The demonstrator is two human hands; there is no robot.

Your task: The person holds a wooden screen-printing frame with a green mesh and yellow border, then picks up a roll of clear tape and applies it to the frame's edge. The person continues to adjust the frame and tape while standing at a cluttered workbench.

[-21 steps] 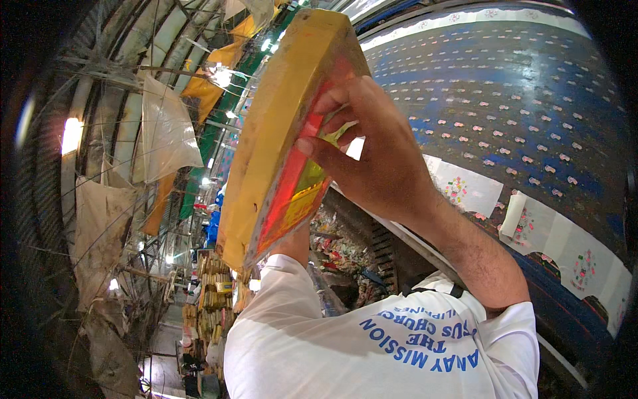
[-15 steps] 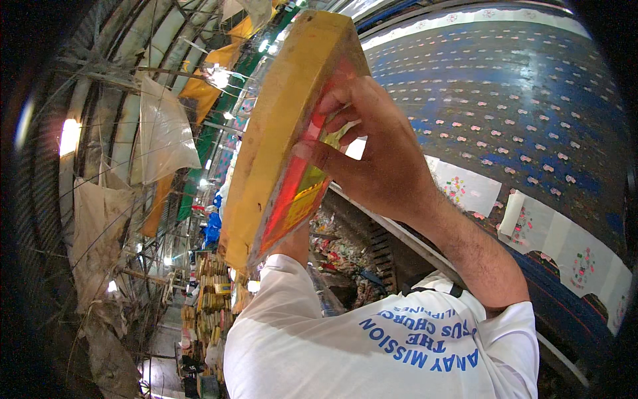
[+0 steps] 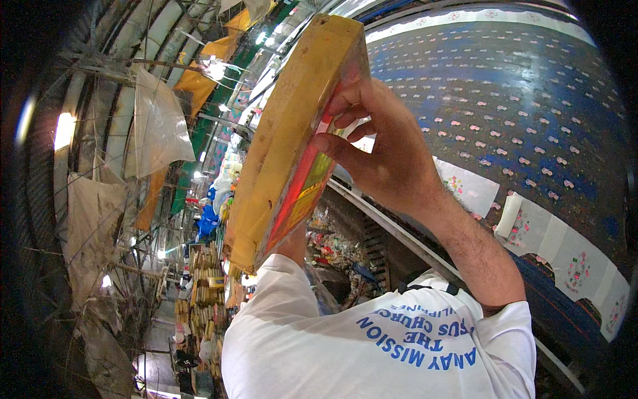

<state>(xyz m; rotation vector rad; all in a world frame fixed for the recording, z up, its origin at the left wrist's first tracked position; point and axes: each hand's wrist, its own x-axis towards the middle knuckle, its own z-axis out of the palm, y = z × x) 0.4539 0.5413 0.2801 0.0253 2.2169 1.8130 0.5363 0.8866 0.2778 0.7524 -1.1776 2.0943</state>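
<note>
Nearest, across the lower middle, is the wearer's white T-shirt point(image 3: 379, 346) with curved blue lettering on the chest. Just above it, held up at a steep tilt, is what looks like a screen-printing frame point(image 3: 289, 139): a thick, yellow-brown border, scuffed and stained, around a face of red with a yellow-green middle. Its edge is toward the viewer and its face turns to the right.

The right hand point(image 3: 395, 153) comes in from the right, half curled, with thumb and fingertips against the red part of that face; whether it pinches anything cannot be told. The left forearm point(image 3: 292, 247) runs up behind the frame's lower end. The frame hides the left hand, so its state cannot be told either.

Beyond the arms, a heap of multicoloured scraps point(image 3: 335, 246) lies beside a long pale rail point(image 3: 405, 236). To the right stretches a wide, dark, blue-streaked desk point(image 3: 531, 70), dotted with rows of small pinkish-white shapes. White sheets point(image 3: 558, 246) printed with flowers lie along its near side.

Farther off at left stand stacked yellowish slabs point(image 3: 206, 292), near a bright blue bundle point(image 3: 207, 219). A translucent plastic sheet point(image 3: 158, 123) and orange cloth point(image 3: 198, 83) hang beneath a ribbed roof point(image 3: 149, 36), among glowing lamps point(image 3: 64, 131).
</note>
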